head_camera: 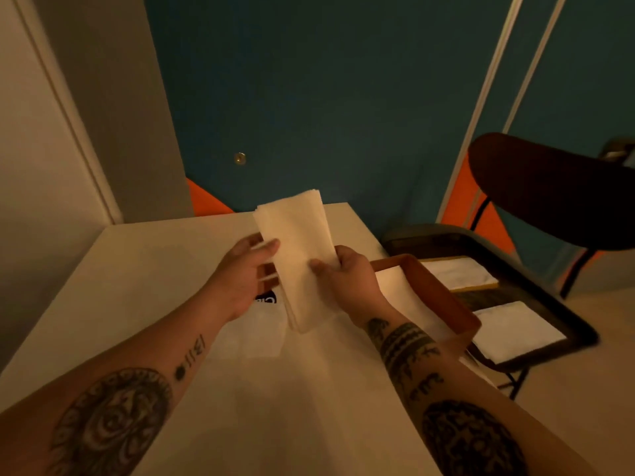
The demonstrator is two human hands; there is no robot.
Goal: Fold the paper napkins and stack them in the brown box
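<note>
1. The stack of white paper napkins [299,255], folded long and narrow, is held in the air, tilted, above the near-left corner of the brown rectangular box [450,297].
2. The left hand [245,273] grips the stack's left edge: thumb on the front face, fingers hidden behind it.
3. The right hand [348,274] grips the right edge: thumb pressed on the front face, fingers curled round the back. Both hands pinch the same stack.
4. The box sits on the pale worktop [275,400], at its right edge. A white sheet lining [409,304] shows inside the box; whether it is a napkin cannot be told.
5. Left of the box, under the stack, a white bag with black print [261,324] lies flat on the worktop.
6. Right of the box, off the worktop, stands a dark folding chair [549,187]. Two white folded piles rest on its seat: a far pile [460,273] and a near pile [519,331].
</note>
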